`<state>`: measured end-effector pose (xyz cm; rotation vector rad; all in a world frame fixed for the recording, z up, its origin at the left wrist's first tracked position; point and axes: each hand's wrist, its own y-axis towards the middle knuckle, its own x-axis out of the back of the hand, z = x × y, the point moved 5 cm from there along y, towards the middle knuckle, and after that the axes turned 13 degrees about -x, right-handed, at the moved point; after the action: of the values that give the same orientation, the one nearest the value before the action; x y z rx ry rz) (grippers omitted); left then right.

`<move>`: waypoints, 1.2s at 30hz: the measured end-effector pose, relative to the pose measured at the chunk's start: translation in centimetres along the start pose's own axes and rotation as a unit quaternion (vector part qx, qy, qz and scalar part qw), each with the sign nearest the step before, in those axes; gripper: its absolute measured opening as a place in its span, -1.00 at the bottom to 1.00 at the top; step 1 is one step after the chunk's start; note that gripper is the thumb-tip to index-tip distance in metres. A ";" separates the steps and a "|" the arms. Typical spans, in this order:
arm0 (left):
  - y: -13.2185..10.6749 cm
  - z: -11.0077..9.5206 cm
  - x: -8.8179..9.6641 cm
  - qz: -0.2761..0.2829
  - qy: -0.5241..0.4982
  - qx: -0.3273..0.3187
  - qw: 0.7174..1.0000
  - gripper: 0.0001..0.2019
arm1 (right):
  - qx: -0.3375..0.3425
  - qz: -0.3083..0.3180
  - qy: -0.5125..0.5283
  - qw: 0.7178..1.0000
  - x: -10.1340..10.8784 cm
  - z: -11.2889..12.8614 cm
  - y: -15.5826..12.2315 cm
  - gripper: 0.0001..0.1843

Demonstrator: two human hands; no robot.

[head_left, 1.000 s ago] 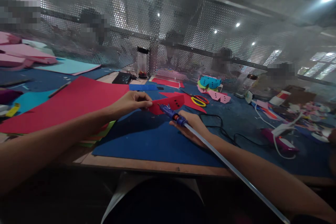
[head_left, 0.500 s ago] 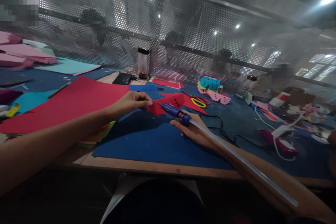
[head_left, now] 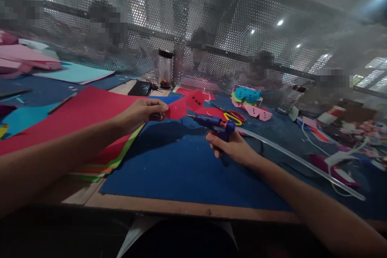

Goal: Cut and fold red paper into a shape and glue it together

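Note:
My left hand [head_left: 142, 113] pinches the near end of a red foam cut-out [head_left: 185, 105] with small black dots and holds it just above the blue foam sheet [head_left: 169, 165]. My right hand [head_left: 232, 148] grips a blue hot glue gun [head_left: 213, 123] by its handle. The gun's nozzle points left, just below the cut-out's edge. A long clear glue stick [head_left: 302, 163] juts out of the gun's back toward the right.
A large red sheet [head_left: 75, 113] over green sheets lies at left. Yellow and red scissors [head_left: 234, 117], turquoise and pink cut-outs [head_left: 249, 102], a jar [head_left: 165, 70] and a second glue gun [head_left: 329, 165] lie beyond. A perforated metal screen [head_left: 211, 28] backs the table; people sit behind it.
My left hand lifted the red cut-out off the table. My right hand turned the glue gun sideways and drew it back right, so the glue stick now points to the right.

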<state>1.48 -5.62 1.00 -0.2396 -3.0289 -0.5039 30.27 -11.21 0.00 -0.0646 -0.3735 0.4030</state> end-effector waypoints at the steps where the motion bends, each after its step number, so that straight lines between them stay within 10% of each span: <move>1: 0.3 0.1 0.6 -0.006 0.000 0.007 1.000 -0.78 | -0.001 0.000 0.006 1.000 0.3 0.2 0.1 -0.54; 8: 2.2 1.6 3.4 -0.051 -0.012 0.046 0.998 -0.76 | -0.042 -0.004 -0.056 0.998 2.8 0.0 2.4 -0.58; 36: 1.7 4.1 4.2 -0.047 0.074 0.061 0.994 -0.74 | -0.170 0.035 -0.217 0.961 2.9 -1.4 3.0 -0.45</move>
<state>-2.48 -2.08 -1.95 -0.0497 -2.9221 -0.3245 32.16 -7.32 -0.66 -0.3283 -0.8746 0.4196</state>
